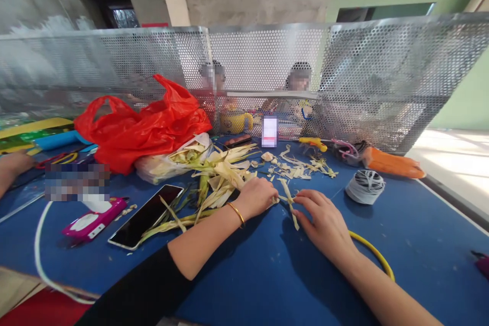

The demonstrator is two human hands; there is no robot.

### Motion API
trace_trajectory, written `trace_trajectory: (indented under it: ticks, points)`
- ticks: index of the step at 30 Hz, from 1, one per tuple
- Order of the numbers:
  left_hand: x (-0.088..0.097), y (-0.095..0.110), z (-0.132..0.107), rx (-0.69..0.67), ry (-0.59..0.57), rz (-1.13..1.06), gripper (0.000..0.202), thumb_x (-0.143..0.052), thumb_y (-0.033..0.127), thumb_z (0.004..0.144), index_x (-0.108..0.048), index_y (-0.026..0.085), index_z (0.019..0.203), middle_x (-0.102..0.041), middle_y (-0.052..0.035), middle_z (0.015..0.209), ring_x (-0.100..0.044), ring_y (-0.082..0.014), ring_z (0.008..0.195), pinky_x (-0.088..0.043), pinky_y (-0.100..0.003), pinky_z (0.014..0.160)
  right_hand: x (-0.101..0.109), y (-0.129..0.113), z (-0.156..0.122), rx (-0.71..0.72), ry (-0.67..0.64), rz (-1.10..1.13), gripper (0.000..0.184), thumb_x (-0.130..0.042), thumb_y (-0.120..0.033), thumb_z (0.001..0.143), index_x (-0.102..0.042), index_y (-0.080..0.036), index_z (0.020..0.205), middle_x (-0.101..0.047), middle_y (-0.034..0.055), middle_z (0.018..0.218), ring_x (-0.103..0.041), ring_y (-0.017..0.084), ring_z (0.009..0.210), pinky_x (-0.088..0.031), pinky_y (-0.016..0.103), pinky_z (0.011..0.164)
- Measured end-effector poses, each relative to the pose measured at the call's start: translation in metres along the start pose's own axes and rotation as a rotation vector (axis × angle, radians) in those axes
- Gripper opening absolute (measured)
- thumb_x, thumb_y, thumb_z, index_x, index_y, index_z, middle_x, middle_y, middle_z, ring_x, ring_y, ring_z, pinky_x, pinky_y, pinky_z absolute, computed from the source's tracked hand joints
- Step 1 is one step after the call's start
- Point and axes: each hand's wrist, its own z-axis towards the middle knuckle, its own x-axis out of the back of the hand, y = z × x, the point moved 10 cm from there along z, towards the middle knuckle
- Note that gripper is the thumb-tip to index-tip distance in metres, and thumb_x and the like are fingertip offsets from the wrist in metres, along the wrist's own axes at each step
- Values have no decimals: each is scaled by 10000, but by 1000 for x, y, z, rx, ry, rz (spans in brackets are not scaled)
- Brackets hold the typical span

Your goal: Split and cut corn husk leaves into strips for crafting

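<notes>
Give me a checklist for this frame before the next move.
1. Right hand holding narrow, pale, dry husk strip: ok.
2. Left hand pinching a pale husk end: ok.
3. Both hands on one strip: cannot tell.
4. Pale-green, leafy husk pile beside left hand: ok.
5. Flat, black-screened rectangular phone free of husks: not ok, one overlaps its edge.
6. Round, white wrapped bundle apart from right hand: ok.
</notes>
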Motion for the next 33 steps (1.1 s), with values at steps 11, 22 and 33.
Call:
trace_trajectory:
  ticks: [11,22,33]
  points:
    - [15,-11,-10,179,-3,-85,327,-510,71,766,-717,233,960,-713,-50,988,-634,-213,938,-456,-304,776,24,5,1,-58,136,119,178,-516,-280,905,-656,-211,991,-669,98,1025,-616,244,972,-509,391,839]
    - [-13,13,-9,-86,-39,-177,414,-496,33,721,-712,264,988,-662,-20,994,-599,-182,971,-450,-274,813,15,1,1,-51,79,82,154,-529,-260,902,-652,-200,971,-666,96,1008,-611,238,949,-505,379,824]
    - [-1,16,-9,16,-15,-193,300,-509,392,880,-720,206,775,-699,-37,806,-619,-179,793,-387,-260,670,21,8,0,-108,126,176,164,-505,-266,904,-643,-206,968,-672,96,1024,-614,233,978,-496,380,848]
